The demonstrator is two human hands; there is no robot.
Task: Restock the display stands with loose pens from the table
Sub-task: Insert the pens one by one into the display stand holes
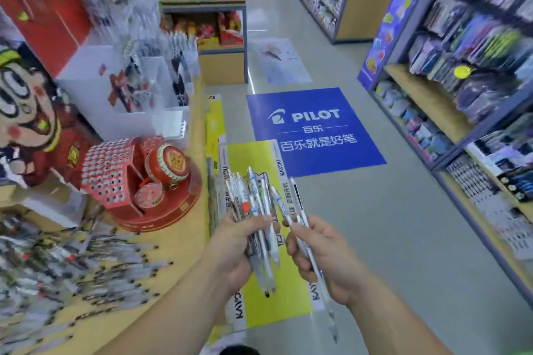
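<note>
Left hand (239,242) grips a bundle of pens (256,210); right hand (320,253) pinches two pens (305,239) just beside it. More loose pens (57,268) lie on the bench (178,242). Risk: the fanned bundle (loosely held) could slip and scatter on the floor.
</note>
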